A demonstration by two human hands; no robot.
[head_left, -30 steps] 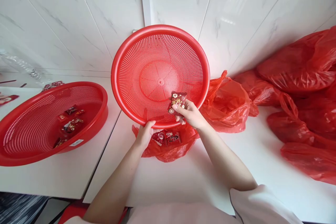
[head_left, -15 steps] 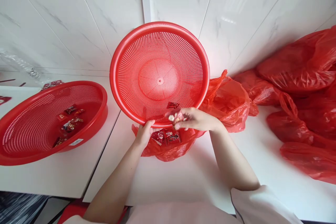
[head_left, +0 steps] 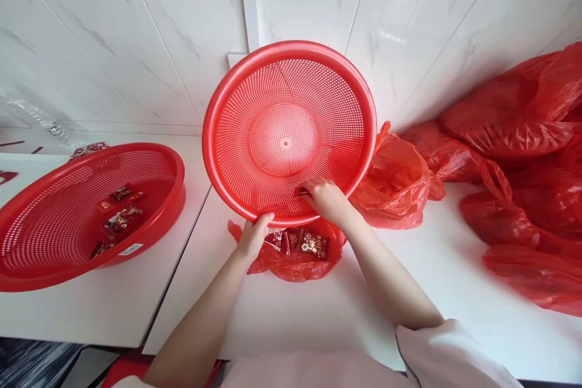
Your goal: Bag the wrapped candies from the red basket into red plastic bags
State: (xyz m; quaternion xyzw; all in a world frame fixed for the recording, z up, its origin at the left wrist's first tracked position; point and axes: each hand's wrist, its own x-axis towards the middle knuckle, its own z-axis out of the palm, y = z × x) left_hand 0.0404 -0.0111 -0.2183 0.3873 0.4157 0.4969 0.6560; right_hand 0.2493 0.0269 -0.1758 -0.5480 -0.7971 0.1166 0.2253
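Note:
A large red plastic colander basket (head_left: 291, 50) is tilted up towards me, its lower rim over an open red plastic bag (head_left: 295, 271). My left hand (head_left: 253, 237) grips that lower rim, thumb on the inside. Reaching over the rim, my right hand (head_left: 329, 201) is closed inside the basket on a small dark red packet (head_left: 302, 192), mostly covered by the fingers. Several small printed snack packets (head_left: 314, 245) lie in the bag below, partly hidden by the rim and my hands.
To the left, a second red basket (head_left: 175, 197) holds several small packets (head_left: 123, 220). An open red bag (head_left: 395, 194) stands right of the tilted basket, and several filled red bags (head_left: 513, 115) are piled at the far right. The tiled wall (head_left: 182, 30) rises behind the table.
My right hand has let go of the pale-and-red packet it held and moved into the basket onto the dark red one. A dark red printed packet now shows in the bag. The basket appears slightly further right.

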